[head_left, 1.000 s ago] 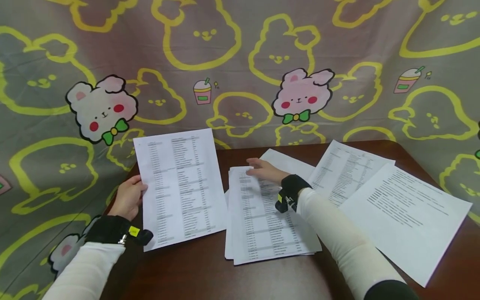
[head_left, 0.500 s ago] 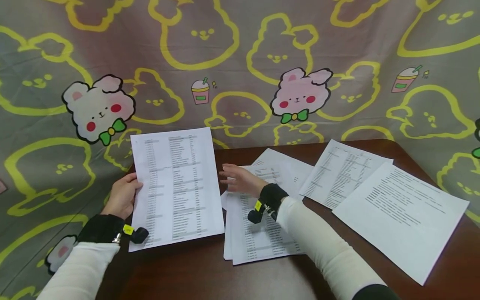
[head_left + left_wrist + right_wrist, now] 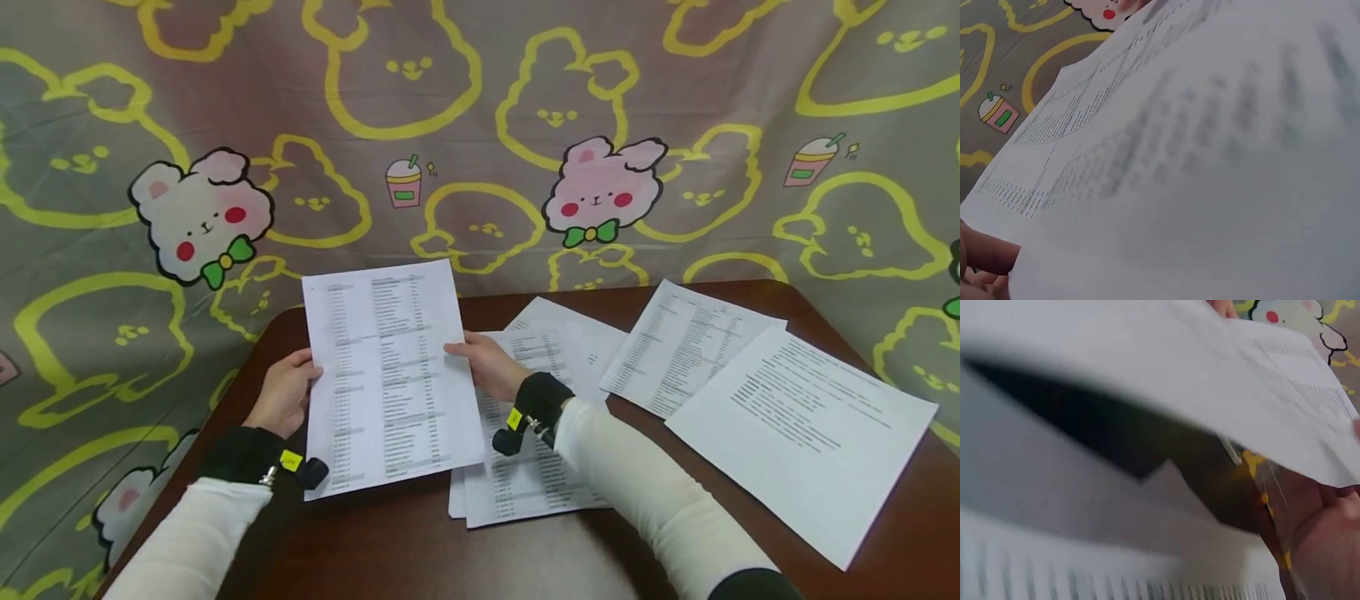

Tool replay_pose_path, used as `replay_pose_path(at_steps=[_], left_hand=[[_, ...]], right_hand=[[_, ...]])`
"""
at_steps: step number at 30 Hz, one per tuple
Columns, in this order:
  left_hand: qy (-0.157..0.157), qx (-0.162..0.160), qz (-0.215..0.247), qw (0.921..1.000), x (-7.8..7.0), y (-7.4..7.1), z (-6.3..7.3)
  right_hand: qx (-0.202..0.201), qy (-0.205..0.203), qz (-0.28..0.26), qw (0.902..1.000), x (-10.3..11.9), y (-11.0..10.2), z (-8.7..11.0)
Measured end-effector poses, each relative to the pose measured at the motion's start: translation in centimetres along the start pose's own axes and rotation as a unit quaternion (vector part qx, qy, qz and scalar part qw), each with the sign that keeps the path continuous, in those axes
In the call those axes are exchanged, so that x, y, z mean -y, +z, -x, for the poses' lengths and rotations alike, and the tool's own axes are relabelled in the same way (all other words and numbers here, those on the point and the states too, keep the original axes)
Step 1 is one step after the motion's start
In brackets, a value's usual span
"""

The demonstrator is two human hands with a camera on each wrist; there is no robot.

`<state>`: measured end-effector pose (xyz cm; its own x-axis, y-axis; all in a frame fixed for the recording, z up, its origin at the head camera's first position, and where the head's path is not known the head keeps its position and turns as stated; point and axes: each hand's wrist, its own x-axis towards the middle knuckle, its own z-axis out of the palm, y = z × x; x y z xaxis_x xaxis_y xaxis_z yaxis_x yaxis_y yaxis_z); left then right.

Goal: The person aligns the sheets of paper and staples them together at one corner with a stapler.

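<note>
A printed sheet of paper is held up, tilted toward me, over the left part of the table. My left hand pinches its left edge, thumb in front. On the opposite edge my right hand grips the same sheet, its thumb on the printed face and the other fingers behind. In the left wrist view the sheet fills most of the picture. The right wrist view shows my right hand at the sheet's edge. Below and right of it lies a stack of printed sheets, partly covered by my right forearm.
Behind the stack, another sheet sticks out at an angle. Two more printed sheets, a smaller-looking one and a large one, overlap on the right of the brown table. A patterned cloth hangs at the back.
My right hand has moved left from above the stack and taken hold of the held sheet's right edge. The left hand and the sheet have shifted a little to the right.
</note>
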<state>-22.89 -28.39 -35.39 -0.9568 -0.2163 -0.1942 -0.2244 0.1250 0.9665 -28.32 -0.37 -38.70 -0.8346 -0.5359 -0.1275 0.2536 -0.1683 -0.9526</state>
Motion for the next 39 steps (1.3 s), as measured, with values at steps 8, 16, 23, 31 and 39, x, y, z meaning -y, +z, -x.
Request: replay_pose_path(at_steps=[8,16,23,31,39], left_hand=[[0.004,0.027,-0.009,0.9996,0.5,2.6,0.1],[0.017,0.052,-0.067,0.9963,0.4,4.5,-0.2],[0.038,0.064,-0.081,0.9939,0.3,6.4,-0.4],[0.046,0.104,-0.097,0.9888,0.1,8.4,-0.6],[0.064,0.151,-0.103,0.981,0.0,9.9,-0.3]], right_hand=[[-0.089,0.016,0.13,0.9874,0.8,-2.5,0.6],[-0.09,0.029,0.205,0.9743,1.5,-4.7,1.8],[-0.083,0.039,0.22,0.9712,1.6,-6.8,2.8],[-0.1,0.054,0.243,0.9633,2.4,-8.9,4.8],[-0.096,0.052,0.258,0.9599,2.7,-10.8,6.5]])
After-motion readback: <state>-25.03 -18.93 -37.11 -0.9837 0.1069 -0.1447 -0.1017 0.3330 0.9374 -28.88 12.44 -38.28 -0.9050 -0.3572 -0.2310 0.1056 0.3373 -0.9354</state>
